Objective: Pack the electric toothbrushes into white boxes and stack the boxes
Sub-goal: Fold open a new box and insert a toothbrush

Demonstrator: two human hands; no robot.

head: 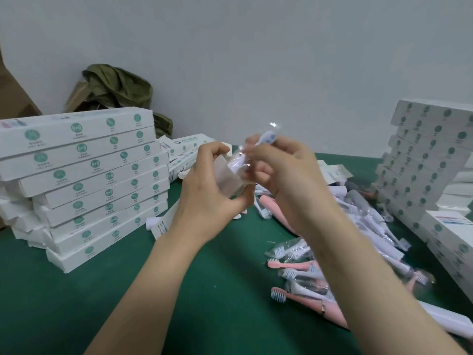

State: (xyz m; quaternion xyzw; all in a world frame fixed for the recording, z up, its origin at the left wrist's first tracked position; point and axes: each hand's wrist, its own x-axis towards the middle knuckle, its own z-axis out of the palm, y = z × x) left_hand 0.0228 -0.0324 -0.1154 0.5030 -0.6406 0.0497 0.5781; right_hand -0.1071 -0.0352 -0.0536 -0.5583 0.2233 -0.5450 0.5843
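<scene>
Head-level look down at a flat dark-green counter (122, 290), matte and cloth-like, backed by a plain pale wall (256, 60).

Raised above mid-counter: left hand (212, 185), fingers curled round the open end of a slim white cardboard box (230, 180). Just beside it, right hand (279, 172), fingers and thumb pinching a white electric toothbrush (267, 137) in a crinkled clear plastic sleeve, bristle head up, lower part at the box mouth. Cannot tell how far inside.

Open room: a bare green stretch along the near edge, under and left of the forearms. Hemmed on the left by a leaning stack of long white boxes (89, 180) with round green marks printed along the sides, edges staggered, corners overhanging. Hemmed on the right by a second tilted stack of white boxes (422, 162), reaching the frame edge. Between the stacks, right of the arms, a loose heap of pink and white toothbrushes (307, 272), smooth plastic, some in glossy sleeves, spilling toward the near right corner. More flat white cartons (189, 142) behind the hands. Back left, against the wall: crumpled olive-green cloth (117, 85) over brown cardboard (76, 96).
</scene>
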